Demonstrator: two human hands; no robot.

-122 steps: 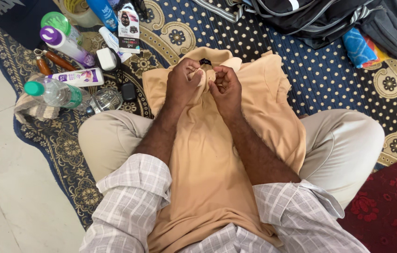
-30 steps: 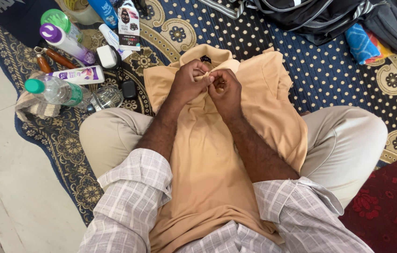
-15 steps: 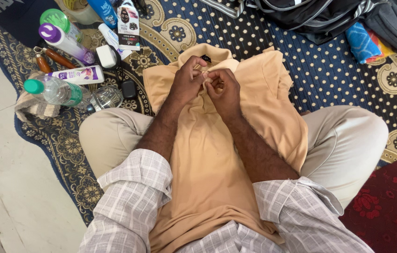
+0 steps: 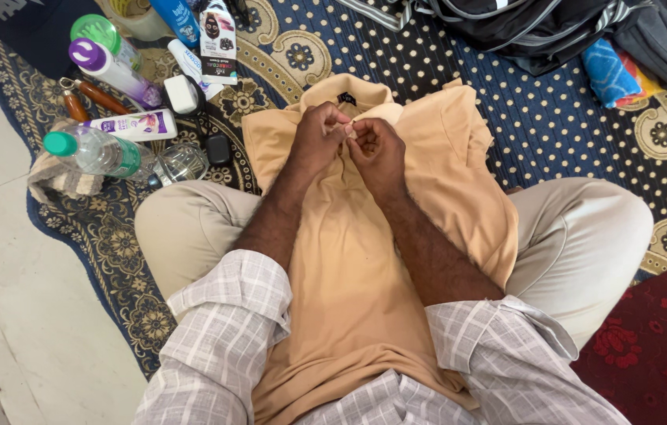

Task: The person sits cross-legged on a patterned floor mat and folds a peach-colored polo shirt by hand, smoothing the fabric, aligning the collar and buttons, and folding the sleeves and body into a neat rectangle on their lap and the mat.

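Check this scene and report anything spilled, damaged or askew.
Nothing looks spilled or damaged. The left hand and right hand pinch the tan polo shirt at its collar; the water bottle lies on its side among toiletries.

On the patterned dark blue rug (image 4: 569,134) at the left lie a clear water bottle with a green cap (image 4: 93,151), a white tube (image 4: 133,124), a purple-capped bottle (image 4: 113,72) and a small glass jar (image 4: 182,163); a black bag (image 4: 530,27) and folded blue cloth (image 4: 609,72) sit upper right
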